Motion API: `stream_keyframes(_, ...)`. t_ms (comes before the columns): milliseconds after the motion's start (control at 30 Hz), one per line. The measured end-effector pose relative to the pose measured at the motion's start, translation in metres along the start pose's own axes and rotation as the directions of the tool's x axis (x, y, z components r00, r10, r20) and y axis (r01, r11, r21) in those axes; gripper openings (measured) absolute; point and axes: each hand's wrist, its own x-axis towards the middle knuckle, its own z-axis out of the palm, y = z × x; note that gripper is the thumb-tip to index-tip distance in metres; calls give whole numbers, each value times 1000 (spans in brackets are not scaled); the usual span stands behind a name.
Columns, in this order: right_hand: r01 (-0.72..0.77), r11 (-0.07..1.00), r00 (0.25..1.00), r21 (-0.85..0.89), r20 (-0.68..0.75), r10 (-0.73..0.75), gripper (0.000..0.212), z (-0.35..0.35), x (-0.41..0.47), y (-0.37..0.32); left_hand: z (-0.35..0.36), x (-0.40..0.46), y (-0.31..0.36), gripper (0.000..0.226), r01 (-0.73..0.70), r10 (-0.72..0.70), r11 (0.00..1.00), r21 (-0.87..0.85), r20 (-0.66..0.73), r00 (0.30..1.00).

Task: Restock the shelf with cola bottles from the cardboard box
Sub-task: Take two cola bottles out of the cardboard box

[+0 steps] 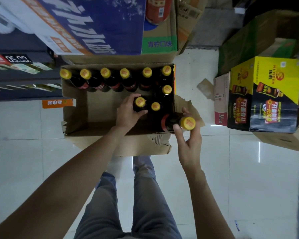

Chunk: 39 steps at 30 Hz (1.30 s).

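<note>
The right hand (188,135) grips a cola bottle (178,123) by its neck, tilted over the near right corner of the cardboard box (76,111). The left hand (129,112) closes around the shoulder of another bottle (139,103) standing inside. Eight more yellow-capped bottles stand along the far and right walls; the rest of the box floor is bare. The dark shelf (24,80) sits just left. Restocking seems past halfway.

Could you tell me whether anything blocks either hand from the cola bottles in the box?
Nothing visible does: the left hand already wraps one bottle inside the box, and the right hand holds another bottle tilted over its edge.
</note>
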Motion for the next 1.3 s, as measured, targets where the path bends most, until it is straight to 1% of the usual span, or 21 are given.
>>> stream_keyframes(33, -34, 999, 999, 36, 39, 33, 34, -1, 1, -4, 1, 1, 3, 60, -11, 11, 1000, -3, -2, 1000)
stream_keyframes(100, -59, 997, 998, 46, 41, 57, 25, -2, 5, -7, 1, 3, 12, 59, -39, 39, 999, -1, 9, 999)
stream_keyframes(233, -48, 995, 997, 90, -54, 53, 17, -5, 7, -8, 3, 3, 21, 57, -82, 82, 997, -7, 51, 995)
stream_keyframes(333, -23, 994, 993, 104, -109, 35, 16, -6, 4, -11, 4, 0, 18, 58, -88, 88, 996, -6, 57, 994)
stream_keyframes(467, -10, 997, 996, 77, -84, 17, 15, -4, 1, -20, -2, -5, 17, 58, -70, 71, 997, -14, 53, 996)
stream_keyframes(667, 29, 998, 999, 50, -22, -28, 14, 7, -3, -40, -21, -18, 14, 60, -30, 35, 996, -81, 66, 997)
stream_keyframes(767, 86, 996, 996, 31, 31, -87, 14, 15, -5, -49, -28, -25, 12, 59, -1, 0, 991, -131, -3, 1000)
stream_keyframes(867, 104, 995, 990, 0, 96, -103, 18, 25, -8, -49, -29, -29, 10, 57, 24, -43, 979, -204, -88, 995)
stream_keyframes(1000, 124, 992, 984, -23, 129, -120, 18, 37, -12, -53, -41, -39, 4, 58, 14, -38, 973, -231, -99, 994)
stream_keyframes(1100, 139, 990, 977, -5, 164, -136, 24, 49, -15, -59, -71, -60, -5, 60, 49, -84, 954, -296, -108, 991)
stream_keyframes(1133, 145, 989, 973, -6, 184, -142, 27, 55, -16, -63, -85, -70, -8, 60, 45, -92, 950, -310, -138, 986)
stream_keyframes(1200, 171, 985, 955, -13, 247, -162, 30, 70, -19, -73, -115, -96, -11, 60, 33, -101, 961, -275, -239, 966)
stream_keyframes(1233, 193, 981, 941, -15, 286, -181, 29, 79, -21, -80, -132, -110, -11, 59, 29, -106, 966, -255, -293, 950)
stream_keyframes(1300, 264, 964, 898, -24, 372, -236, 25, 100, -27, -97, -165, -141, -12, 59, 31, -145, 955, -294, -376, 915)
